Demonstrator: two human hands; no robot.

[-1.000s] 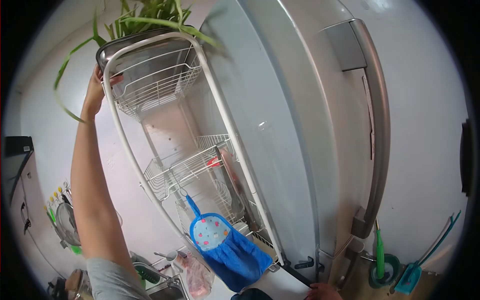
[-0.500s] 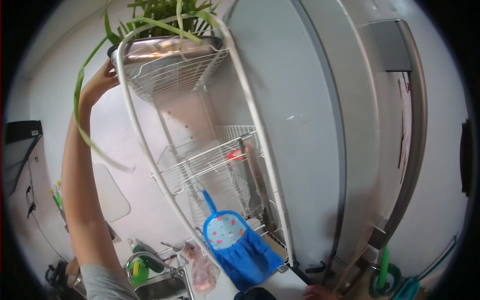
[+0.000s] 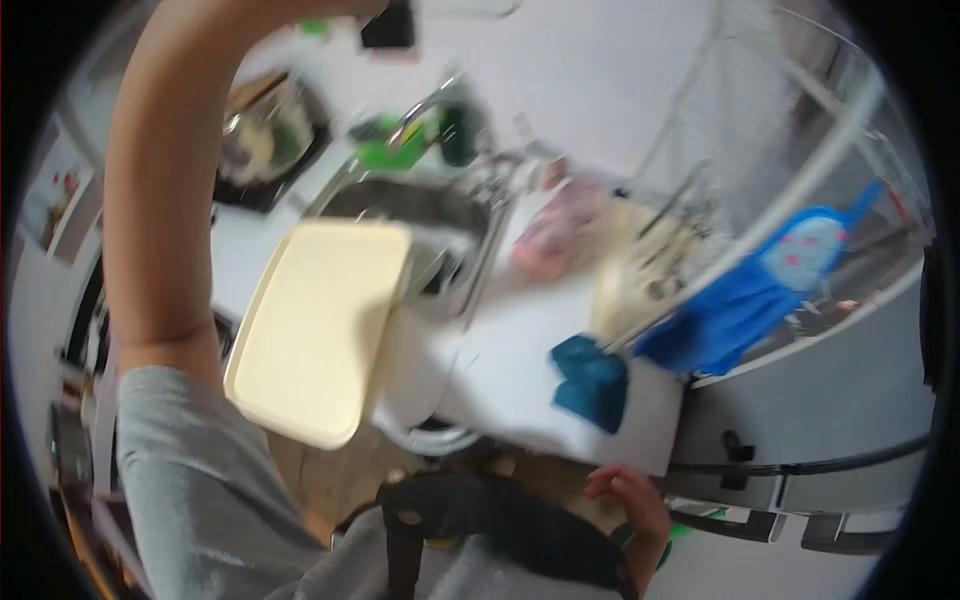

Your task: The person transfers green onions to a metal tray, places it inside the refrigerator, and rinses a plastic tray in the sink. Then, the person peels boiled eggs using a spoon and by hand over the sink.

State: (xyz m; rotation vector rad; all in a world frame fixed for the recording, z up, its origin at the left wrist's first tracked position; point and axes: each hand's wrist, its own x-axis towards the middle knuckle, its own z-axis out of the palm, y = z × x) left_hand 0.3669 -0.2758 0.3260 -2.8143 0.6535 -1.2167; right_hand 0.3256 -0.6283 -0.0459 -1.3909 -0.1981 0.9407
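1. cream tray (image 3: 318,335) covers the sink's (image 3: 400,198) near corner, long axis slanting down-left.
2. left hand (image 3: 366,6), cropped above; grip can't be told.
3. teal cloth (image 3: 592,385) on the white counter (image 3: 500,375), lengthwise down-right.
4. right hand (image 3: 632,497) below, empty, fingers loosely apart.

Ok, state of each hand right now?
Left hand: mostly cut off by the picture's top edge; can't tell.
Right hand: loosely open, nothing visible in it.
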